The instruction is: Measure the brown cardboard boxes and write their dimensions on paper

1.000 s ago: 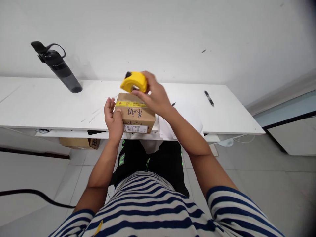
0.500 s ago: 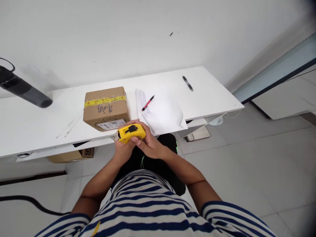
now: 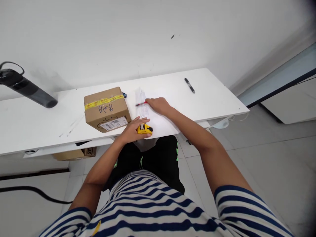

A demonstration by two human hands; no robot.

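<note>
My left hand (image 3: 132,131) is closed around a yellow tape measure (image 3: 145,128) at the front edge of the white desk, over the near part of the paper (image 3: 160,126). Farther back, my right hand (image 3: 159,105) pinches a red and black pen (image 3: 141,104) by one end, its other end pointing left. The pen lies low above the written part of the sheet; I cannot tell whether it touches. Left of both hands stands a cardboard box (image 3: 107,110) with yellow tape, black handwriting and a white label.
A second pen (image 3: 189,85), dark, lies toward the right end of the desk (image 3: 214,95). On the left, a dark bottle (image 3: 32,90) leans toward the box. Behind the box sits a small dark blue object (image 3: 124,95). The wall rises behind the desk. Another carton (image 3: 74,154) is underneath.
My right hand has left the tape measure, reached forward and taken hold of the red pen. My left hand has moved right with the tape measure, down to the paper's front edge.
</note>
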